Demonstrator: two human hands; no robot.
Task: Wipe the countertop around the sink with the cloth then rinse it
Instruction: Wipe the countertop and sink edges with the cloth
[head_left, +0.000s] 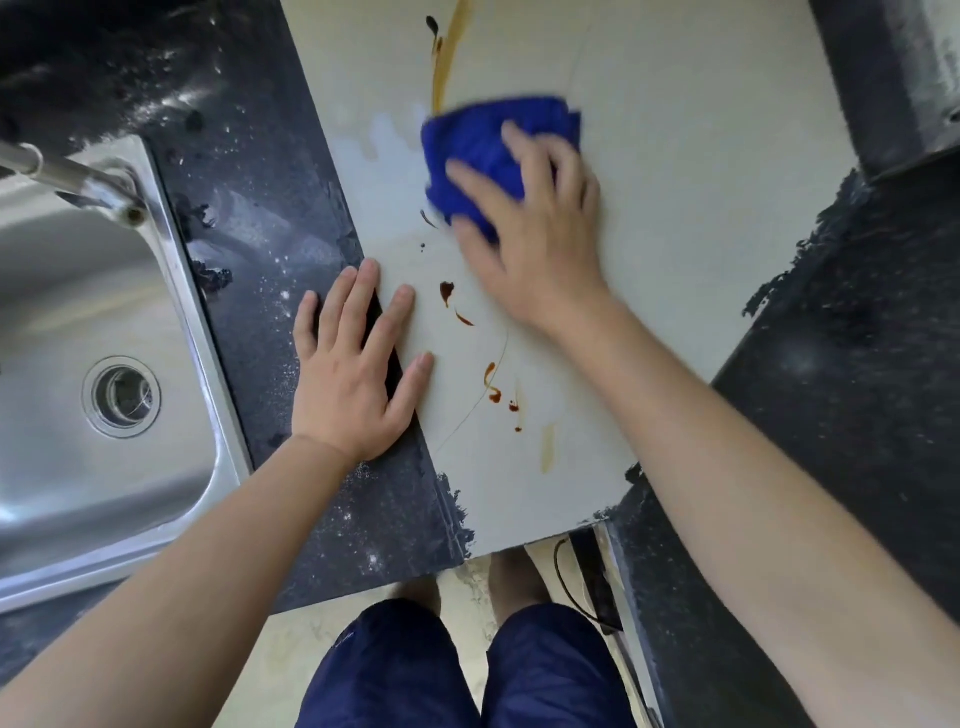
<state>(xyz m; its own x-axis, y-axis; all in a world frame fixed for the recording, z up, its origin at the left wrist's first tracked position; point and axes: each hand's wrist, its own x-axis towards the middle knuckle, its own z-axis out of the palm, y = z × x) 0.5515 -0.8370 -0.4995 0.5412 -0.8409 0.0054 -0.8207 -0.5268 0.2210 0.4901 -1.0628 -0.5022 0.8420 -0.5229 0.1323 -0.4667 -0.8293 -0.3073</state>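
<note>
Cloth (493, 156), blue and bunched, lies under the right hand (535, 234) on the pale surface (675, 156), its far part sticking out beyond the fingertips. That grip is spread flat, fingers pressing down on the cloth rather than closed around it. The left hand (353, 374) rests open and empty, palm down, across the surface's dark edge. Brown stains (447, 293) dot the surface between the hands. The steel sink (78, 312) sits to the left.
</note>
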